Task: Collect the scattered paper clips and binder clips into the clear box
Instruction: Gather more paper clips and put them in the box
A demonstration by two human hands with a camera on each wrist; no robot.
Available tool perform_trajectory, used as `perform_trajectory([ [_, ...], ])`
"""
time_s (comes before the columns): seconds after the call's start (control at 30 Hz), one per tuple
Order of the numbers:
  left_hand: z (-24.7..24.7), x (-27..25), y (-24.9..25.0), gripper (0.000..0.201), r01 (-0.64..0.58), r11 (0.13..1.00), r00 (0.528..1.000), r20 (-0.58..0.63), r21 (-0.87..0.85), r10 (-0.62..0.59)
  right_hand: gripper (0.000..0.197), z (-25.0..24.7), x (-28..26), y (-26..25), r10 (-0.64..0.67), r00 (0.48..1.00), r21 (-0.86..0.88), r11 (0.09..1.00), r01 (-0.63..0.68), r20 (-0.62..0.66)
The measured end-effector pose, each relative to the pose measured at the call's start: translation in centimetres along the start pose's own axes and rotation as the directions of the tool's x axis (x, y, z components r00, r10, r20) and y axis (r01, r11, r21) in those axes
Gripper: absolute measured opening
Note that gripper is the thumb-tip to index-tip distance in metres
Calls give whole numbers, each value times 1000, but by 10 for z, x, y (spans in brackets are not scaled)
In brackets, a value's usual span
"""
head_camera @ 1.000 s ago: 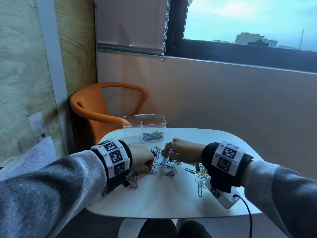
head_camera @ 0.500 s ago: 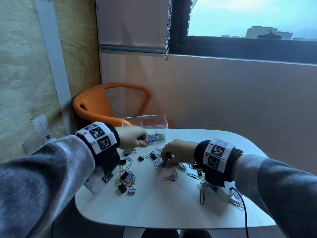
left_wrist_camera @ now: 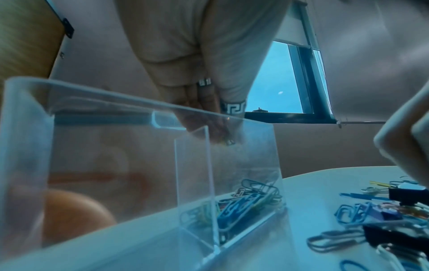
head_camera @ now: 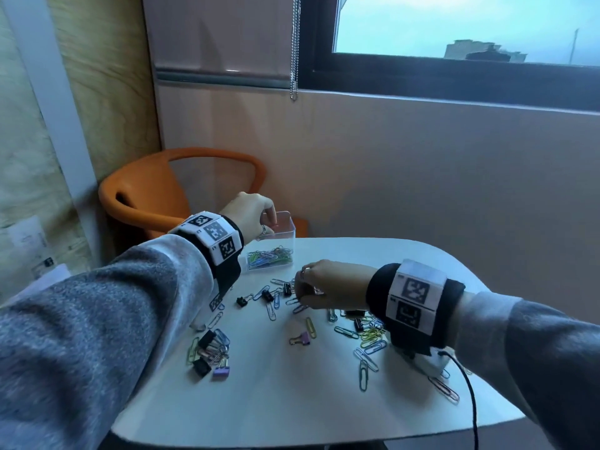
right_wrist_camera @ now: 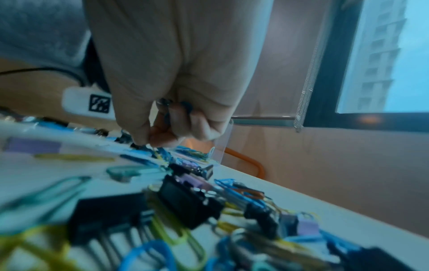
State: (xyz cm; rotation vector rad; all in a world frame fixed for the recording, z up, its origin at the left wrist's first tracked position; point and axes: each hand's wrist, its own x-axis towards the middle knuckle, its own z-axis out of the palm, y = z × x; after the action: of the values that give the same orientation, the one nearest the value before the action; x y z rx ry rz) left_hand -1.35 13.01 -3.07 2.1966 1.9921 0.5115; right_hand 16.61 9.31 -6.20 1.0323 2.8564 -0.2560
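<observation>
- White surface (head_camera: 292,401) nearest the viewer carries the loose stock: a clump of black and purple binder clips (head_camera: 212,355) at the near left, coloured paper clips (head_camera: 367,352) strewn toward the near right, and a lone purple binder clip (head_camera: 300,339) between them.
- Further in, the right hand (head_camera: 324,287) sits low on the surface over the middle scatter, in much the same spot as a second ago. In the right wrist view its fingers (right_wrist_camera: 160,132) curl down with thumb and fingertip meeting on a small clip at the surface; it reads as a pinch on a paper clip, though blur hides which one.
- Beyond that, the left hand (head_camera: 253,212) has changed most: a second ago it lay on the surface beside the clips, half a second ago it was lifting toward the box, and now it hangs over the open top of the clear box (head_camera: 285,232).
- In the left wrist view its fingers (left_wrist_camera: 204,117) point down together inside the rim, above the right-hand compartment, with a small dark clip at their tips; whether that clip is pinched or already let go I cannot tell.
- The clear box stands at the far left of the surface, its divider upright, a pile of coloured paper clips (head_camera: 269,256) lying in the right compartment.
- Judgement: one more delivery is at the point of drop, and many clips of both kinds are yet to be gathered.
</observation>
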Motion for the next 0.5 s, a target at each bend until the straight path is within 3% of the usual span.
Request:
perform_trajectory([
  [0.1, 1, -1, -4, 5, 2, 999, 1000, 4, -39, -2, 24, -7, -2, 6, 33, 998, 131, 991, -27, -44],
  [0.23, 0, -7, -7, 16, -6, 994, 1000, 9, -107, 7, 24, -26, 2, 8, 78, 992, 227, 972, -54, -100],
  [0.4, -10, -18, -16, 28, -9, 986, 1000, 24, -168, 14, 20, -66, 35, 8, 150, 944, 255, 964, -74, -294],
  [0.5, -18, -22, -26, 31, -2, 979, 1000, 5, -202, 3, 19, -76, 58, 5, 183, 934, 171, 976, -135, -307],
])
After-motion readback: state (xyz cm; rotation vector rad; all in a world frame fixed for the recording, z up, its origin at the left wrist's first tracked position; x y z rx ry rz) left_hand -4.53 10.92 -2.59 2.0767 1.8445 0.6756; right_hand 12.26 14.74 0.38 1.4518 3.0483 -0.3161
